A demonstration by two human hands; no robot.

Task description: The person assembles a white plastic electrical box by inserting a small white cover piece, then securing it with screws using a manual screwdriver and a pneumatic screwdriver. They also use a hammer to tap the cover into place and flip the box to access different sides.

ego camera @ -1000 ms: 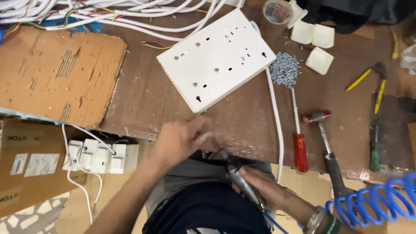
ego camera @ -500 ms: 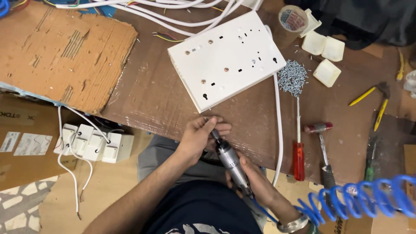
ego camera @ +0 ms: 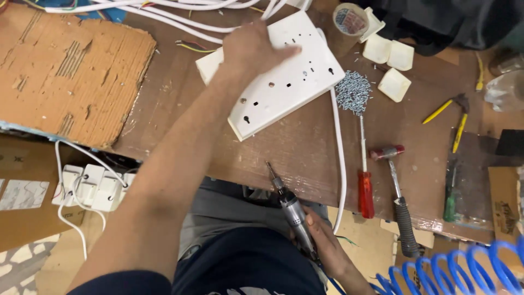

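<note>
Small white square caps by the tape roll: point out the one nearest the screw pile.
The lowest cap, alone right of the screw pile; the other two sit higher, side by side.

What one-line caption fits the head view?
Left hand on white switch plate; right hand holds powered screwdriver.

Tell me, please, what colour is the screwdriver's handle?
Red, on the screwdriver lying on the table; the head view shows it.

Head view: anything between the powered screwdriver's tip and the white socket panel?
Nothing: in the head view, only bare brown tabletop separates the powered screwdriver in the right hand from the white socket panel.
</note>
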